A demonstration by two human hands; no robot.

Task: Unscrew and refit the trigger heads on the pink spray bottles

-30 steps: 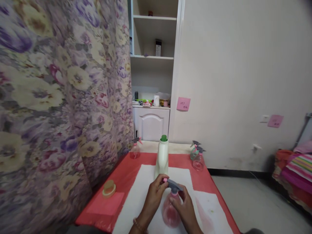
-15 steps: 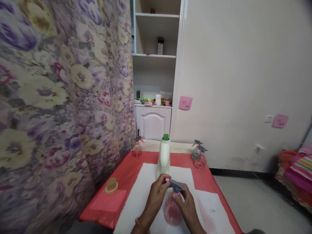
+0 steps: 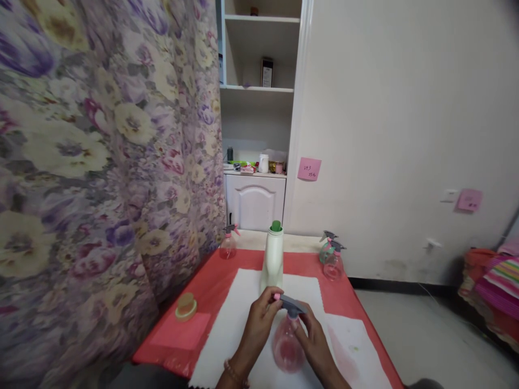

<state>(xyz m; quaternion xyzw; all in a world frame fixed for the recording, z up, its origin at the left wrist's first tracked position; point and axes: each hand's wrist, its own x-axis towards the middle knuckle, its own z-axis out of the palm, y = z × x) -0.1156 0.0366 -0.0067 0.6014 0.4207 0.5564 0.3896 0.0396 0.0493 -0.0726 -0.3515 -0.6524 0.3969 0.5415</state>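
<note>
Red-covered table [image 3: 300, 263] bears white sheets [image 3: 227, 340] and spray bottles [image 3: 333, 270]

The spray bottle [image 3: 288, 348] at six o'clock was tinted pink, the curtain [image 3: 109, 189] at nine patterned with purple-and-cream flowers.

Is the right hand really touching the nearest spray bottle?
Touching. The head view shows the right hand wrapped around the top of the nearest spray bottle, its thumb lying against the neck.

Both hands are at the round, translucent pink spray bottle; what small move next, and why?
I'd probably twist the small pink nozzle tip slightly with the left hand: its fingertips are at that tip, while the right hand appears to steady the bottle around its dark grey spray head.
</note>
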